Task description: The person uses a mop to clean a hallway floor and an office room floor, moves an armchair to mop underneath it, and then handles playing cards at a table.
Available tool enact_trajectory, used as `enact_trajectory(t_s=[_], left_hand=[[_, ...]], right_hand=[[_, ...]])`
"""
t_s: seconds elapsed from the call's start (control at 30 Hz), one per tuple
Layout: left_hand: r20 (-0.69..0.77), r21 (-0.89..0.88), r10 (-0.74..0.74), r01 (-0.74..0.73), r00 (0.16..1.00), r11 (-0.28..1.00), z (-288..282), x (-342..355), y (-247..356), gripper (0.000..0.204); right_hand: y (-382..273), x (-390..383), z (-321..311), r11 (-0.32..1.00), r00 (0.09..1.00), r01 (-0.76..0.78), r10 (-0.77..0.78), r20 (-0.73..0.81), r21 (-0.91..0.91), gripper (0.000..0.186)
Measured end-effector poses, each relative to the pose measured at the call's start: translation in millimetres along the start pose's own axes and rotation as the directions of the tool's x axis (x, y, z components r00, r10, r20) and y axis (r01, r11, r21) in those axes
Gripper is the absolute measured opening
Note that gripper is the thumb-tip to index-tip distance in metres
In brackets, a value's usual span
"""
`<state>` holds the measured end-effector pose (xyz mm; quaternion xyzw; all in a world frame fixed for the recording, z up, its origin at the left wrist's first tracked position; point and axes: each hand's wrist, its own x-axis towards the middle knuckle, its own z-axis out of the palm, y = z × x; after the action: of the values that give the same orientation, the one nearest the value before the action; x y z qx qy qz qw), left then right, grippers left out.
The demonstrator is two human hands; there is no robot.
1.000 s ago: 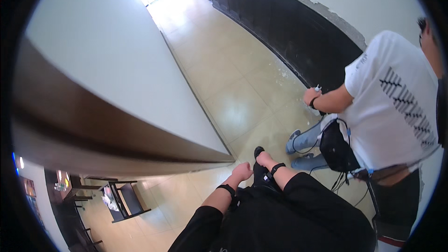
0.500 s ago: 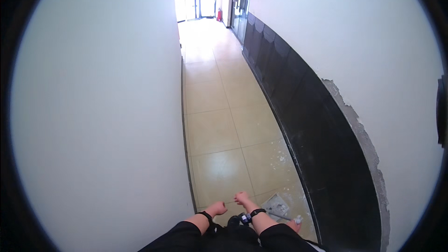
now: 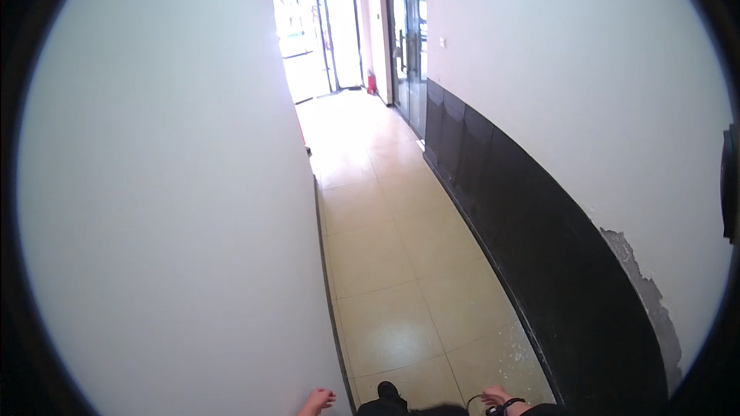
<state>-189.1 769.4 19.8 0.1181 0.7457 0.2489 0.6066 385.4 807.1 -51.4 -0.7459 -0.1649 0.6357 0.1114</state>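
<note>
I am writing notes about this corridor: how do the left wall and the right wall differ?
The left wall is almost wholly white; the right wall has a black panel along its lower part.
The left wall looks smooth; the right wall shows a rough grey strip above the panel.
Both have white surfaces.

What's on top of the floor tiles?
On the floor tiles: white flecks beside the black wall panel. The black shoe and right hand cover parts, so what's behind them can't be seen.
</note>
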Motion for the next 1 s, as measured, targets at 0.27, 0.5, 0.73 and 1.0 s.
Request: enact_trajectory(t_s=[0.27, 0.5, 0.73, 1.0], left_hand=[[0.031, 0.102, 0.259, -0.261, 0.965, 0.960, 8.1, 139.3, 329.3, 0.015], [-0.024, 0.358, 0.206, -0.184, 0.978, 0.916, -21.8, 300.9, 436.4, 0.017], [-0.033, -0.191, -0.086, 0.078, 0.996, 0.978, -30.1, 264.9, 473.8, 0.037], [0.074, -0.233, -0.303, 0.312, 0.950, 0.921, -7.3, 455.7, 684.3, 0.026]], right_hand=[[-112.9, -4.0, -11.3, 0.965, 0.997, 0.015, -0.036, 0.074, 0.261, 0.045], [-344.2, 122.2, 32.7, 0.990, 0.996, -0.065, 0.056, 0.072, 0.125, 0.031], [-800.6, 261.9, 108.7, 0.857, 0.917, 0.379, -0.398, 0.017, -0.349, 0.017], [-1149.8, 342.4, 208.3, 0.819, 0.821, 0.544, -0.565, -0.087, -0.184, 0.013]])
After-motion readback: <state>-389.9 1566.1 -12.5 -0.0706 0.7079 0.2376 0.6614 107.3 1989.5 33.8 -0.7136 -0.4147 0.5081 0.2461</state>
